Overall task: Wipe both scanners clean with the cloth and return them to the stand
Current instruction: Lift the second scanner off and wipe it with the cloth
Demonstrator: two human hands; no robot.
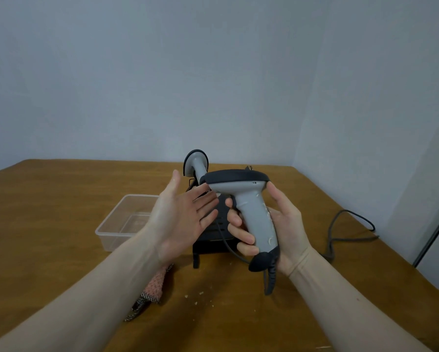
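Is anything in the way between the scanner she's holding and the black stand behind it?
Mostly no. The right hand grips the scanner just in front of the stand. The open left hand hovers beside it, and the second scanner already sits at the stand's back.

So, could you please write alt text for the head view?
The right hand grips a grey barcode scanner above a black stand holding a second scanner; the left hand is open beside it. A checked cloth and clear container lie on the wooden table.
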